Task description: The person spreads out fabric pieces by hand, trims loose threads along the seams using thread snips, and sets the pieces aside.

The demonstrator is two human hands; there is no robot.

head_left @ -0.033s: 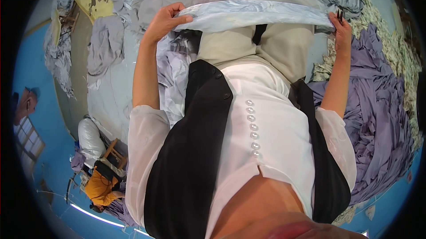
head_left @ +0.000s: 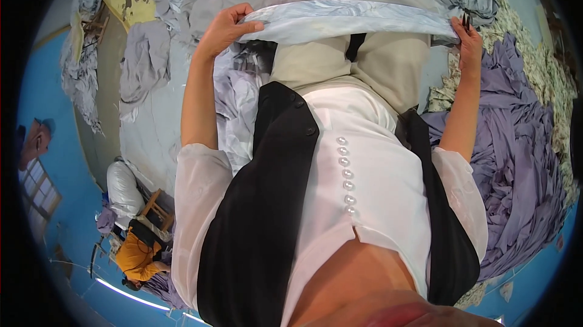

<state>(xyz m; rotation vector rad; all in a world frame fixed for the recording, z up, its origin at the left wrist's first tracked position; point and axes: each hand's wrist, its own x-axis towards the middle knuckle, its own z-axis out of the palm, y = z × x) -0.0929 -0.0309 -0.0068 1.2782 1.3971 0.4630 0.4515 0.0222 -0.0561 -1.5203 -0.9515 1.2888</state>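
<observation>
**Both hands stretching a pale blue cloth strip**

The left hand [head_left: 226,28] is pinching one end of a long pale blue satin-like cloth strip [head_left: 346,20], fingers curled closed over its edge. The right hand [head_left: 469,38] is gripping the other end, closed, with a small dark tool [head_left: 466,21] sticking up between the fingers. The strip is running taut between them, above the lap. A heap of lilac fabric [head_left: 516,163] is lying beside the right arm; grey cloth piles [head_left: 143,62] are lying beyond the left.

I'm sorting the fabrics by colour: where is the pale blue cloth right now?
In the head view, the pale blue cloth is stretched across the upper middle, held between the left hand and the right hand, above the beige trousers.
</observation>
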